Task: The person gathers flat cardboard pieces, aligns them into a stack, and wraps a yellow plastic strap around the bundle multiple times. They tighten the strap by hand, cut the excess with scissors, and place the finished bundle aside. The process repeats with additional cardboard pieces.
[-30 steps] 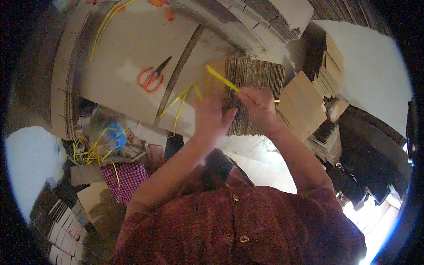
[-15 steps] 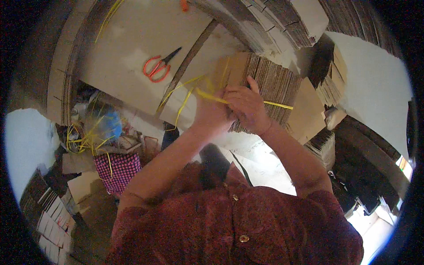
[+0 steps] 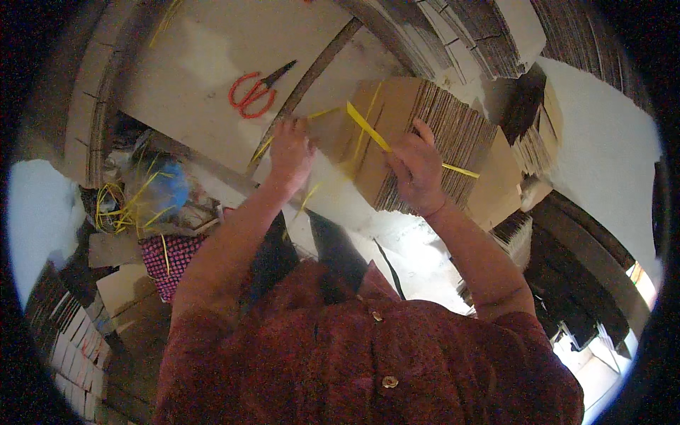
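Observation:
A bundle of flat cardboard pieces [image 3: 453,131] stands on edge in front of me, with yellow strapping [image 3: 460,171] passing around it. My right hand [image 3: 419,170] is at the bundle's near left part, its fingers closed on a flat length of the yellow strap that slants up and left. To the left of the bundle, my left hand [image 3: 290,152] is closed, with yellow strap running out from both sides of its fingers. The strap's stretch between the hands is partly blurred. Scissors [image 3: 253,94] with red handles lie beyond my left hand.
The scissors rest on a large pale board [image 3: 205,78]. At left are tangled yellow straps [image 3: 117,209], a blue item [image 3: 170,188] and a pink-and-dark patterned cloth [image 3: 166,262]. More stacked cardboard [image 3: 471,35] stands at the back, and a pale sheet [image 3: 598,134] at right.
My hands were close together at the bundle's left side. The left hand has moved away left with strap in its fingers, while the right has shifted slightly right, drawing the strap up.

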A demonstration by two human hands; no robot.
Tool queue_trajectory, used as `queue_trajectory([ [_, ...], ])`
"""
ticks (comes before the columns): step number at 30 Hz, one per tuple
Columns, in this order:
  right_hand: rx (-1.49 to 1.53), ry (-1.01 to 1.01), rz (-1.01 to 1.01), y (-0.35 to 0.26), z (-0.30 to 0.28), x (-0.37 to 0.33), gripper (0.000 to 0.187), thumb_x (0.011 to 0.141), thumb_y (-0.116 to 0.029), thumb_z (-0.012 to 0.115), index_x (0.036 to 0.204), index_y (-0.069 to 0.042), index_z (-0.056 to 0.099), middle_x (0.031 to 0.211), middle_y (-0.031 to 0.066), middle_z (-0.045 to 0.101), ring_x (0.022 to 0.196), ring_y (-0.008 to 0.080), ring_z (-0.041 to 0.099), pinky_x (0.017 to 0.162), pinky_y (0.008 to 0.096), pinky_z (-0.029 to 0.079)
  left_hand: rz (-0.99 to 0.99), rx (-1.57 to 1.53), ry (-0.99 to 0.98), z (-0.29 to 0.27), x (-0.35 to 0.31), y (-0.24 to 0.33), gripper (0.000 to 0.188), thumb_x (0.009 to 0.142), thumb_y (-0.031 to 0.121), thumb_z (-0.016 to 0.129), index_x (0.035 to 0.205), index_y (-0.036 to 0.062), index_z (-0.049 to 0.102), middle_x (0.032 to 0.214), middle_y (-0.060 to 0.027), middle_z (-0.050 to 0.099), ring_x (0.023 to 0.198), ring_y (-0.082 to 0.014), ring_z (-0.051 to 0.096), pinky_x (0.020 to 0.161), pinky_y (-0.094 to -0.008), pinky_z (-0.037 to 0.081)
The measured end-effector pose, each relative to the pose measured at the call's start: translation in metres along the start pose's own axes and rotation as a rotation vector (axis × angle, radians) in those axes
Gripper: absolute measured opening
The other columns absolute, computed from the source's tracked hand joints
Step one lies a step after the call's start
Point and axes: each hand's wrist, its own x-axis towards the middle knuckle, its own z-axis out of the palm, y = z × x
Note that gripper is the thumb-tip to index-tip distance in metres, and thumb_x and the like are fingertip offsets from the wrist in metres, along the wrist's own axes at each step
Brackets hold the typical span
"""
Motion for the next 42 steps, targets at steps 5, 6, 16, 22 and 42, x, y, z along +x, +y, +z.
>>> queue_trajectory([
  [5,-0.039,0.006,-0.008,0.003,-0.001,-0.002,0.009,0.073,-0.004,0.059,0.083,-0.004,0.059,0.073,0.0099,0.059,0.069,0.0277,0.056,0.094,0.0468,0.034,-0.123,0.022,-0.305,0.04,0.038,-0.011,0.025,0.072,0.017,0.057,0.094,0.0078,0.057,0.1,-0.0116,0.056,0.095,-0.0318,0.051,0.083,-0.0422,0.041],
  [6,-0.042,0.032,-0.034,0.005,0.002,-0.002,0.009,0.074,-0.004,0.059,0.083,-0.004,0.059,0.073,0.01,0.059,0.069,0.0278,0.056,0.094,0.0467,0.034,-0.224,-0.087,-0.38,0.053,0.04,-0.022,0.023,0.071,0.018,0.057,0.093,0.0084,0.058,0.098,-0.012,0.058,0.093,-0.0319,0.053,0.082,-0.0424,0.042],
  [16,-0.018,0.021,0.036,-0.004,0.003,0.006,0.009,0.075,-0.005,0.058,0.084,-0.004,0.058,0.069,0.0107,0.054,0.065,0.0287,0.054,0.093,0.046,0.035,-0.159,-0.688,-0.611,0.006,0.031,0.032,0.023,0.075,0.026,0.055,0.088,0.0096,0.064,0.078,-0.0163,0.063,0.076,-0.035,0.06,0.068,-0.045,0.047],
  [22,-0.02,0.022,0.04,-0.009,0.0,0.01,0.01,0.076,-0.003,0.057,0.086,-0.004,0.057,0.071,0.0112,0.054,0.066,0.0297,0.053,0.094,0.0463,0.035,-0.203,-0.77,-0.516,-0.008,0.026,0.05,0.026,0.08,0.028,0.052,0.085,0.0054,0.064,0.08,-0.0191,0.061,0.075,-0.0339,0.06,0.067,-0.0411,0.047],
  [42,0.365,0.183,0.307,0.002,-0.016,0.015,0.016,0.079,-0.005,0.055,0.094,-0.005,0.06,0.088,0.0098,0.062,0.088,0.0306,0.061,0.081,0.0398,0.049,-0.513,-0.849,-1.057,-0.115,0.093,0.091,0.044,0.064,0.03,0.076,0.088,-0.0033,0.063,0.078,-0.0064,0.062,0.067,-0.0127,0.055,0.062,-0.0286,0.045],
])
